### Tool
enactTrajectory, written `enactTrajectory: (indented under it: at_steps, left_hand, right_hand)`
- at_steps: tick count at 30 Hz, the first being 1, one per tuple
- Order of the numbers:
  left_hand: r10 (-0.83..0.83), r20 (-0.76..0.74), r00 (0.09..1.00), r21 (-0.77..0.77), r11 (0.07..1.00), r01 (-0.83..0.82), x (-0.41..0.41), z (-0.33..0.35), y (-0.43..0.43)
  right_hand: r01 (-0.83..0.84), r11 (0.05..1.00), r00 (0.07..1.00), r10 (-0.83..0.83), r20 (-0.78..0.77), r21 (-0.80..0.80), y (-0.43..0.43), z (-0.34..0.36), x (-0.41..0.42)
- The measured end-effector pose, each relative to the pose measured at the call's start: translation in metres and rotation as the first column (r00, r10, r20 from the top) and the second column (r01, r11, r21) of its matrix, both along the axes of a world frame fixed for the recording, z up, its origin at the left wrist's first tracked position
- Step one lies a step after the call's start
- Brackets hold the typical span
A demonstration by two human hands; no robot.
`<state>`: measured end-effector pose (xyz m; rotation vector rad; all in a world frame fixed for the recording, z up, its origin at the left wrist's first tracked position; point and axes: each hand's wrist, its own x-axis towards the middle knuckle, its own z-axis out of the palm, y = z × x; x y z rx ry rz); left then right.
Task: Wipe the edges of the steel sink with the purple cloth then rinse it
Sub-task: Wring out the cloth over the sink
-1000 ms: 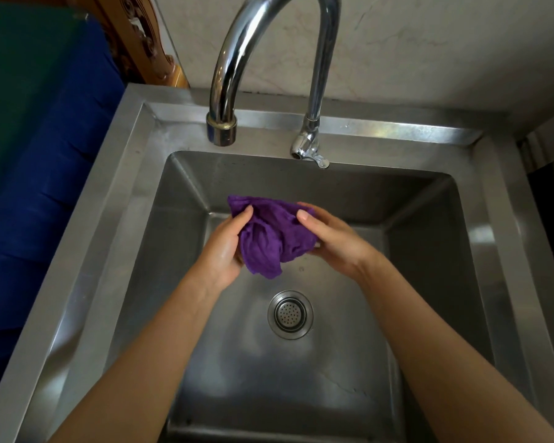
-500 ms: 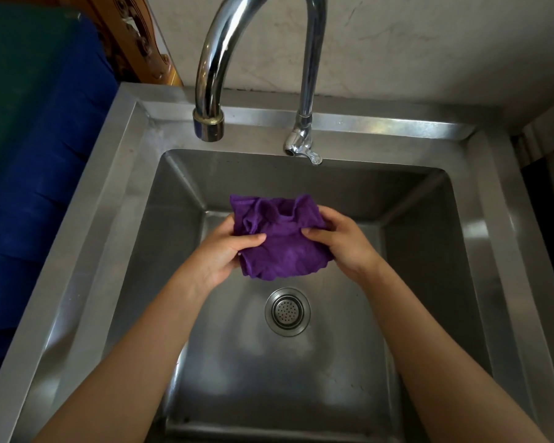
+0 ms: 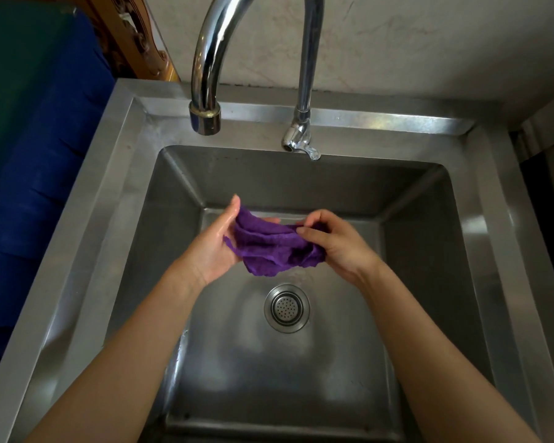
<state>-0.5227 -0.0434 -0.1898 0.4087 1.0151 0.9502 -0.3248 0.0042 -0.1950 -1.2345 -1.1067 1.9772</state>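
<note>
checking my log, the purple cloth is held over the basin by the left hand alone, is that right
Not quite: both hands have it, not the left alone. The cloth lies across the left hand while the right hand pinches its other end, over the basin. The head view shows it.

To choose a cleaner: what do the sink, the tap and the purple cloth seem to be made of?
Square grey sink: probably brushed stainless steel, by its dull sheen. Curved tap: likely chromed metal, by its mirror-bright reflections. Crumpled purple cloth: perhaps microfibre, by its soft nubbly folds.
</note>
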Motion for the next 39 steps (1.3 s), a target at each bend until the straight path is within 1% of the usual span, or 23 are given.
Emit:
enactTrajectory:
  at_steps: [2, 4, 7, 8, 10, 12, 15, 16, 17, 19, 21, 22, 24, 25, 27, 29, 31, 32, 34, 36, 37, 38, 39]
  left_hand:
    - [0.000, -0.084, 0.996, 0.008, 1.000, 0.000, 0.001, -0.008, -0.001]
    - [-0.052, -0.065, 0.997, -0.024, 0.998, 0.050, 0.001, -0.011, -0.005]
    - [-0.307, -0.021, 0.952, -0.033, 0.951, 0.306, 0.005, -0.008, -0.007]
    - [-0.359, -0.001, 0.933, -0.032, 0.933, 0.358, 0.007, -0.008, -0.008]
    - [-0.377, 0.094, 0.921, -0.082, 0.919, 0.385, 0.010, -0.007, -0.008]
    - [-0.330, 0.209, 0.920, -0.154, 0.919, 0.364, 0.011, -0.011, -0.009]
    - [-0.297, 0.365, 0.883, -0.135, 0.921, 0.365, 0.008, -0.011, -0.013]
    - [-0.318, 0.374, 0.871, -0.123, 0.914, 0.386, 0.008, -0.008, -0.014]
    - [-0.355, 0.319, 0.879, -0.113, 0.906, 0.407, 0.011, -0.004, -0.014]
    - [-0.383, 0.064, 0.922, -0.114, 0.915, 0.388, 0.020, 0.000, -0.013]
    - [-0.245, -0.138, 0.960, -0.158, 0.962, 0.222, 0.030, 0.001, -0.010]
    - [-0.176, -0.166, 0.970, -0.184, 0.972, 0.145, 0.031, -0.001, -0.010]
    - [-0.116, -0.090, 0.989, -0.225, 0.970, 0.093, 0.028, 0.000, -0.011]
    - [-0.140, -0.017, 0.990, -0.247, 0.960, 0.132, 0.025, 0.005, -0.012]
    - [-0.196, 0.214, 0.957, -0.257, 0.934, 0.248, 0.021, 0.012, -0.015]
    - [-0.221, 0.455, 0.863, -0.194, 0.921, 0.338, 0.021, 0.015, -0.016]
    - [-0.258, 0.544, 0.799, -0.128, 0.915, 0.382, 0.026, 0.014, -0.017]
    - [-0.270, 0.543, 0.795, -0.119, 0.912, 0.391, 0.028, 0.014, -0.018]
    - [-0.290, 0.485, 0.825, -0.110, 0.916, 0.386, 0.028, 0.014, -0.019]
    - [-0.347, 0.318, 0.882, -0.092, 0.915, 0.393, 0.028, 0.020, -0.018]
    - [-0.382, 0.148, 0.912, -0.104, 0.911, 0.398, 0.029, 0.023, -0.017]
    - [-0.414, -0.064, 0.908, -0.142, 0.904, 0.403, 0.032, 0.026, -0.016]
    - [-0.444, -0.289, 0.848, -0.184, 0.895, 0.406, 0.036, 0.029, -0.015]
  right_hand:
    - [0.016, 0.997, 0.998, -0.011, -0.059, 0.077, 0.003, 0.001, 0.002]
    - [0.002, 0.992, 0.997, 0.007, -0.077, 0.129, 0.004, 0.008, 0.002]
    - [-0.023, 0.977, 0.999, 0.032, -0.037, 0.214, 0.004, 0.017, -0.006]
    - [-0.031, 0.969, 0.999, 0.034, -0.010, 0.244, 0.004, 0.019, -0.009]
    - [-0.048, 0.948, 0.997, 0.027, 0.072, 0.315, 0.006, 0.023, -0.015]
    - [-0.088, 0.916, 0.987, 0.029, 0.155, 0.390, 0.008, 0.023, -0.017]
    - [-0.210, 0.863, 0.961, 0.095, 0.259, 0.460, 0.011, 0.023, -0.015]
    - [-0.244, 0.849, 0.953, 0.122, 0.276, 0.469, 0.012, 0.023, -0.013]
    - [-0.269, 0.837, 0.946, 0.135, 0.296, 0.476, 0.012, 0.023, -0.013]
    - [-0.303, 0.818, 0.916, 0.108, 0.387, 0.490, 0.012, 0.020, -0.016]
    - [-0.323, 0.836, 0.865, 0.071, 0.497, 0.443, 0.010, 0.016, -0.020]
    - [-0.310, 0.872, 0.865, 0.093, 0.494, 0.380, 0.010, 0.017, -0.020]
    - [-0.263, 0.941, 0.933, 0.193, 0.305, 0.211, 0.011, 0.022, -0.012]
    - [-0.263, 0.951, 0.953, 0.230, 0.197, 0.161, 0.011, 0.024, -0.005]
    - [-0.318, 0.931, 0.948, 0.312, 0.063, 0.180, 0.012, 0.026, 0.004]
    - [-0.354, 0.911, 0.916, 0.383, -0.118, 0.212, 0.009, 0.027, 0.002]
    - [-0.346, 0.910, 0.864, 0.403, -0.300, 0.227, 0.006, 0.026, -0.009]
    - [-0.295, 0.927, 0.871, 0.360, -0.334, 0.230, 0.004, 0.026, -0.017]
    - [-0.135, 0.976, 0.926, 0.184, -0.328, 0.169, 0.004, 0.029, -0.030]
    - [-0.009, 0.993, 0.964, 0.040, -0.264, 0.120, 0.005, 0.026, -0.038]
    - [0.019, 0.993, 0.978, 0.006, -0.210, 0.120, 0.005, 0.024, -0.041]
    - [0.028, 0.992, 0.991, -0.010, -0.135, 0.126, 0.004, 0.022, -0.045]
    - [0.029, 0.989, 0.999, -0.024, -0.041, 0.143, 0.004, 0.019, -0.048]
